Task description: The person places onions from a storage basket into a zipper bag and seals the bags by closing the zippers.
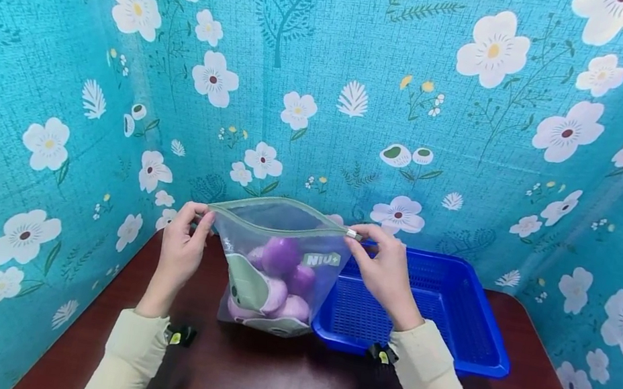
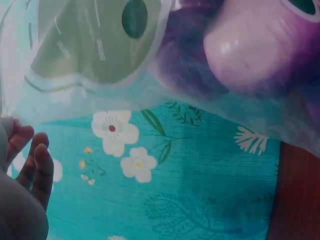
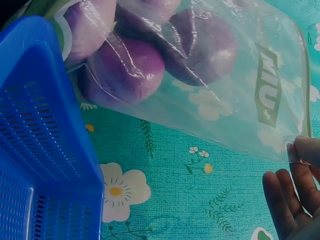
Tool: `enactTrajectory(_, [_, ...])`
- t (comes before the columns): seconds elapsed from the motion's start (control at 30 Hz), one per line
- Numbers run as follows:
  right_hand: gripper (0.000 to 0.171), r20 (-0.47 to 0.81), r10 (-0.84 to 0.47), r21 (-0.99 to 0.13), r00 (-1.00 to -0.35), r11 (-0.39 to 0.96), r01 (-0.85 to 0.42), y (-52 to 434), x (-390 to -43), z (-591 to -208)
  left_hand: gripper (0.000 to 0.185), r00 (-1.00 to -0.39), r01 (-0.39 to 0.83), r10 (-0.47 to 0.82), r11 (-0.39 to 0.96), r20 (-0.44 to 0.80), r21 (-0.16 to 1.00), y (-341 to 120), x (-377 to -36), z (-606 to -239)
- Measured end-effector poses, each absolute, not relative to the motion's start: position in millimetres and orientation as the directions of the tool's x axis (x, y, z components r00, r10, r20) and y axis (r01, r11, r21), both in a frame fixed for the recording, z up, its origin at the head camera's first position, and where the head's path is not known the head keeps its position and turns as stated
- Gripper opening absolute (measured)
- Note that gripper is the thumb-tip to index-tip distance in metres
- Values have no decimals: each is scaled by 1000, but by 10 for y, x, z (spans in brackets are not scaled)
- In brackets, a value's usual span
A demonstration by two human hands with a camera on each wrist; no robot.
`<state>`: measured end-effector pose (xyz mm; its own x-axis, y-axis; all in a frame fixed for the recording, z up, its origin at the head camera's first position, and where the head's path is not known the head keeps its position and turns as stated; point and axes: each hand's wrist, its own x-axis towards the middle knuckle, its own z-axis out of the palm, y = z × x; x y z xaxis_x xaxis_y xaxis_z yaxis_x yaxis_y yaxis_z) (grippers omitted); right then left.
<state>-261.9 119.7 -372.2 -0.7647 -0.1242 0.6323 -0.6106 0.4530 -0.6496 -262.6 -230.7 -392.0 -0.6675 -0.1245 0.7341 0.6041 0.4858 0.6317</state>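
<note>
A clear zip bag with a green zip edge and a printed label stands on the table, its mouth parted. Several purple onions lie inside it, partly hidden by the bag's pale green print. With thumb and fingers my left hand pinches the left end of the zip edge. At the opposite end, by the small white slider, my right hand pinches the other top corner. Both wrist views show the onions through the plastic, well below the fingertips.
Right of the bag, a blue slotted plastic basket sits on the dark red-brown table, partly behind my right hand and forearm. A turquoise flowered cloth hangs around the back and sides.
</note>
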Motion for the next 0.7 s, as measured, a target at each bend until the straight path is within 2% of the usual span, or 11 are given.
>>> enactTrajectory(0.13, [14,637,-108,-658,-763,441,-611,1196,-2609,-3689,11,-658,611,-134,482,741,629,-2322,-2659,-3928])
enactTrajectory(0.37, [14,609,-118,-696,-784,394,-600,1184,-2644,-3723,14,-724,562,-210,375,658,738,-2306,-2660,-3980])
enactTrajectory(0.7, [13,579,-107,-714,-808,411,-566,1205,-2700,-3778,17,-759,532,-200,358,619,768,-2169,-2493,-3785])
